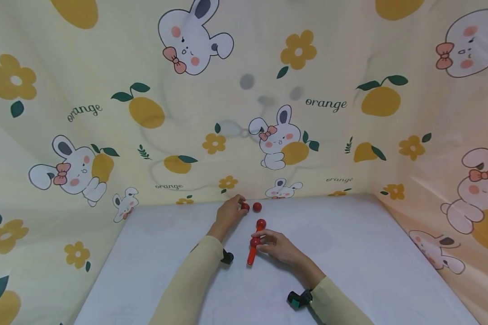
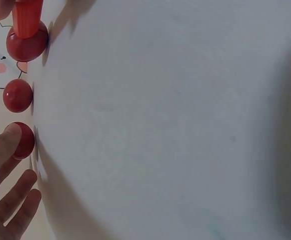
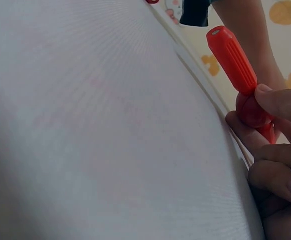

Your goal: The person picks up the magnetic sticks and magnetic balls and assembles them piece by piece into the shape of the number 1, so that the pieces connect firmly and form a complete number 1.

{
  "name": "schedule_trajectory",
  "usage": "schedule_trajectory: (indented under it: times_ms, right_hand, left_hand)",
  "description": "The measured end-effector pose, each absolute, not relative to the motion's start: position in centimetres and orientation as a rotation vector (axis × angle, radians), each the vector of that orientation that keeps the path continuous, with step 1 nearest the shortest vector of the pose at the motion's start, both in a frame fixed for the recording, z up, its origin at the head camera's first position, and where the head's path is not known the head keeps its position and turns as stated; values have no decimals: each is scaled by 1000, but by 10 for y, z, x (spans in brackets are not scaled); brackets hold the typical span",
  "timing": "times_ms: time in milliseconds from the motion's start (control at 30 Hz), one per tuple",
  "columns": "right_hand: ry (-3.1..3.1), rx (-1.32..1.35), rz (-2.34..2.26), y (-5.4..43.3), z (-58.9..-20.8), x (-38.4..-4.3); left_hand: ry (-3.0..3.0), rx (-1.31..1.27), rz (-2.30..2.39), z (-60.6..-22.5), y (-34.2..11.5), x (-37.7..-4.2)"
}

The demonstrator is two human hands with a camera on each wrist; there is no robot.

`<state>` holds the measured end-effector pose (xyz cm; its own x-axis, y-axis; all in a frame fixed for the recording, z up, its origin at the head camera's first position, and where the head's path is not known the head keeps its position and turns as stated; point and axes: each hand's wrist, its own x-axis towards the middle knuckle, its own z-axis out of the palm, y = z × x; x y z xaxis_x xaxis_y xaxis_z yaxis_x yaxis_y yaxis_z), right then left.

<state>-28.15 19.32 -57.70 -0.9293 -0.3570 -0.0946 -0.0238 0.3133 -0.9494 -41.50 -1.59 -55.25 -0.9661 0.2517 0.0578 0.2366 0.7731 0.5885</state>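
My left hand (image 1: 229,214) pinches a glossy red ball (image 2: 25,141) at the far side of the table, thumb and fingertips on either side of it. A second red ball (image 1: 257,207) rests just right of it, untouched. Nearer, my right hand (image 1: 282,247) grips a red ball (image 3: 252,111) between thumb and fingers. From this ball a ridged red handle (image 3: 232,59) points towards me in the head view. Beyond it, a red stick part leads to another red ball (image 1: 261,224); the fingers partly hide how these join.
A white-covered table (image 1: 166,262) lies under both hands. Behind it and at both sides hangs a cream cloth (image 1: 236,104) printed with rabbits and oranges. Each wrist wears a small black camera (image 1: 299,299).
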Motion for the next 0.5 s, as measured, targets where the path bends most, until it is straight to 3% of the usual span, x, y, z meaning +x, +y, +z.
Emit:
schedule_trajectory:
  times_ms: [500]
  right_hand:
    - [2312,-322,-1632,191,-577,-282]
  left_hand:
    - [2890,325,1221,-548,-31,-395]
